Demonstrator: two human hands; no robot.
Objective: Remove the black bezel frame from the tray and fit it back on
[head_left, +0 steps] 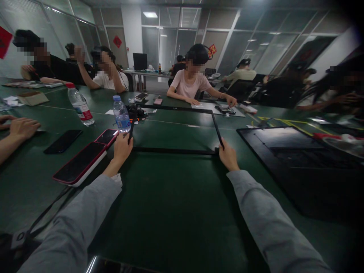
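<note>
Between my two hands is a thin black rectangular frame (176, 151), a screen bezel by its look, through whose open middle the green tabletop shows. My left hand (123, 149) grips its left side near the lower corner. On the opposite side, my right hand (227, 154) is closed round the lower right corner. The far edge of the bezel is tilted away from me. Just beyond my left hand stands a blue-capped water bottle (121, 115). A phone in a red case (82, 163) lies left of that hand. Right of my right hand rests a large black panel (278, 151).
On the green table (170, 212) are a red-capped bottle (81, 106), a black phone (63, 141) and a cardboard box (33, 98). A co-worker's hand (24, 128) rests at the left. Across the table a person in pink (190, 81) handles a small device (225, 110).
</note>
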